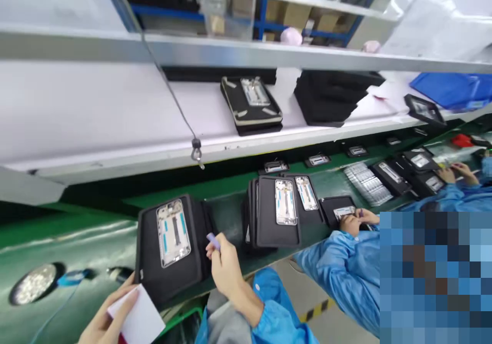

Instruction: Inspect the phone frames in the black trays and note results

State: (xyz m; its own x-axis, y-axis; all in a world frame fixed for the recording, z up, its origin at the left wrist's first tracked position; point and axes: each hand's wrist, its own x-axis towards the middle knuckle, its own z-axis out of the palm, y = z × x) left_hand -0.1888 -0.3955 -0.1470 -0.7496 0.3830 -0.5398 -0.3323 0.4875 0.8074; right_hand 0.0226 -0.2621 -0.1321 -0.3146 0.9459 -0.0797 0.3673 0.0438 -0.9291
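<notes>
My left hand [115, 313] is at the bottom left, its thumb and fingers closed on a white square card [139, 317]. A small red bit shows beneath the card. My right hand [226, 266] is closed round a short purple stick-like piece [212, 240], whose exact kind I cannot make out. Between my hands stands a stack of black trays [148, 262], with a silver phone frame [173, 234] bearing blue strips lying on top. My left hand is by the stack's near left corner. My right hand is just off its right side.
Right of my right hand, another stack of black trays [267, 226] carries a phone frame [285, 202]. A co-worker's hands [357, 221] are further right. At left are a round dish [34, 283] and a blue cable [57, 310]. A hook [197, 154] hangs over the bench.
</notes>
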